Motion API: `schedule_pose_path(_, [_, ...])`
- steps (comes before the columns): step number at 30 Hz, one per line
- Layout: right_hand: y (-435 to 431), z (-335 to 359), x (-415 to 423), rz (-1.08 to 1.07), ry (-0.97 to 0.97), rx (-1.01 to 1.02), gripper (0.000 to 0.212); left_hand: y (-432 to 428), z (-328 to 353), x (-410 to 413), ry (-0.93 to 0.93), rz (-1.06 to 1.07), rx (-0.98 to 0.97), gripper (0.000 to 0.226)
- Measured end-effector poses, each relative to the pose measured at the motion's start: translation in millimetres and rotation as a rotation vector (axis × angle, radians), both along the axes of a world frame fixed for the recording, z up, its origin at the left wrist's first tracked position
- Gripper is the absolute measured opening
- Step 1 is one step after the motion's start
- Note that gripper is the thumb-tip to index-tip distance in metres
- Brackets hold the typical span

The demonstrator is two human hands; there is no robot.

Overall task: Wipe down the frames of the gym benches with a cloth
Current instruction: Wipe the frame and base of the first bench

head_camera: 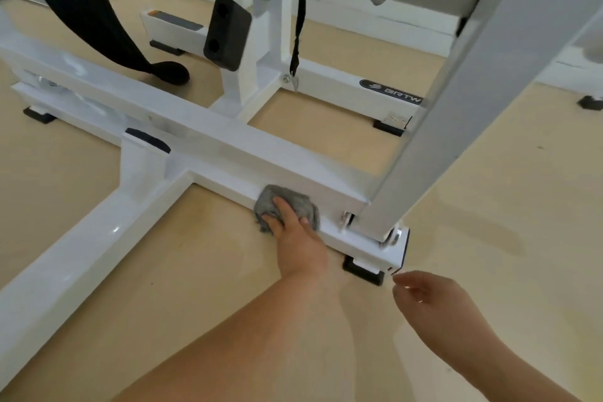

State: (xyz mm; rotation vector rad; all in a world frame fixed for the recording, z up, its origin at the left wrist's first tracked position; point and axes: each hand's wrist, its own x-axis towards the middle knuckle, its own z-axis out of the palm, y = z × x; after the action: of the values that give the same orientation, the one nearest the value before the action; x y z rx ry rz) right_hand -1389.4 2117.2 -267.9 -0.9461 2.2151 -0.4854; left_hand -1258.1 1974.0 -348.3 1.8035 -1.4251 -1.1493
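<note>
Left grip (pixel 293 235), fingers curled on the bunched grey cloth (pixel 301 202), presses it against the low rail of the white bench frame (pixel 208 140). Right grip (pixel 434 300) hovers loosely curled, holding nothing, near the frame's black foot (pixel 362 271) on the floor (pixel 195 254).

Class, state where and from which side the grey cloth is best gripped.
Grip the bunched middle of the grey cloth, from the near side, as the left hand does: it lies wadded against the upright face of the frame rail, leaving only its outer side free.
</note>
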Motion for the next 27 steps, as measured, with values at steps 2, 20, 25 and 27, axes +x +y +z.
schedule_pose_path(2, [3.5, 3.5, -12.0, -0.005, -0.039, 0.002, 0.018, -12.7, -10.4, 2.5, -0.04, 0.086, -0.032, 0.063])
schedule_pose_path(20, [4.0, 12.5, -55.1, -0.013, -0.048, -0.077, 0.035, 83.5, -5.5, -83.4, -0.05, -0.042, -0.032, 0.059])
schedule_pose_path(25, [4.0, 20.8, -57.8, 0.062, 0.119, -0.084, 0.016, 131.9, 17.3, -114.4, 0.491, -0.217, 0.049, 0.019])
schedule_pose_path(27, [5.4, 27.4, -61.6, 0.086, 0.198, -0.031, 0.012, 129.7, 19.8, -91.8, 0.281, -0.35, -0.101, 0.021])
